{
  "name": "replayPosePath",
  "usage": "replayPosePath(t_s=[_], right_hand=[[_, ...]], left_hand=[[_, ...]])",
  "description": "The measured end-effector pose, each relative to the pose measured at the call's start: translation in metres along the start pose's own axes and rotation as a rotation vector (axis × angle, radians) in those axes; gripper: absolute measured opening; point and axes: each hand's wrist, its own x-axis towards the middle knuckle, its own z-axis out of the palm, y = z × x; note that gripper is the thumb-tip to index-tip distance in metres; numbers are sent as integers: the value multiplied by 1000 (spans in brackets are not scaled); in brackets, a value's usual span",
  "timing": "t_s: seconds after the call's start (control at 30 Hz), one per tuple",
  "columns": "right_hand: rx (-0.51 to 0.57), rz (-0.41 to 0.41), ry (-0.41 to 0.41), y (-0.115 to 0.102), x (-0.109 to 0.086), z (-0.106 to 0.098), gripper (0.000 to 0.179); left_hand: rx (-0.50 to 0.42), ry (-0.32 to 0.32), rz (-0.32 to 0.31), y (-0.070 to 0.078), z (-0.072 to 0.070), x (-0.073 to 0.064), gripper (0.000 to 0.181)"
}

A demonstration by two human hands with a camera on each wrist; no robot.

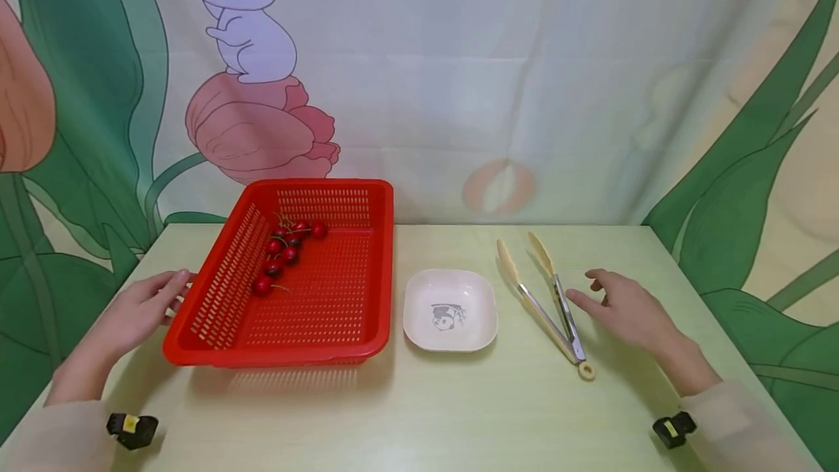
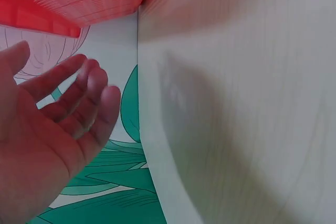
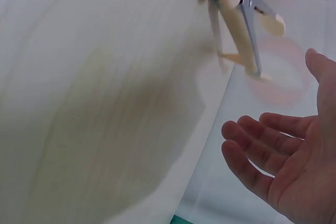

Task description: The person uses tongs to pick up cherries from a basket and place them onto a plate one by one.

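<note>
A red plastic basket [image 1: 381,275] stands on the left of the table, with several dark red cherries [image 1: 290,255] on stems clustered toward its left and back. Just outside its left wall is my left hand [image 1: 140,308], fingers loosely bent; the left wrist view shows the palm [image 2: 47,140] holding nothing, below the basket's rim. On the other side, my right hand [image 1: 629,308] hovers to the right of a pair of tongs [image 1: 566,312] with cream tips and metal arms, which lie spread apart. In the right wrist view its fingers are relaxed, apart from the tongs [image 3: 239,30].
Between the basket and the tongs sits a small white square dish [image 1: 475,290] with a panda drawing. The pale table [image 1: 459,414] ends at a printed curtain [image 1: 419,93] behind. Black wrist devices [image 1: 133,430] show at both sleeves.
</note>
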Motion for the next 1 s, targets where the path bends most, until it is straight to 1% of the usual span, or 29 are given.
replayPosePath(t_s=[0.1,0.33,0.57,0.67,0.83,0.93,1.0], right_hand=[[7,-4,-8,-5,0,3,80],[19,-21,-48,-14,0,8,85],[-3,0,-60,-19,1,11,91],[-12,11,-65,-21,2,12,95],[-30,33,-109,-25,4,15,104],[-38,37,-121,-26,4,17,103],[-38,35,-117,-27,3,17,100]], left_hand=[[5,-4,4,1,1,-1,68],[3,26,18,1,4,-1,65],[-26,48,39,8,7,1,64],[-29,50,30,11,7,3,66],[-64,36,11,11,8,4,67],[-82,30,10,9,9,4,65],[-83,35,18,9,10,4,64]])
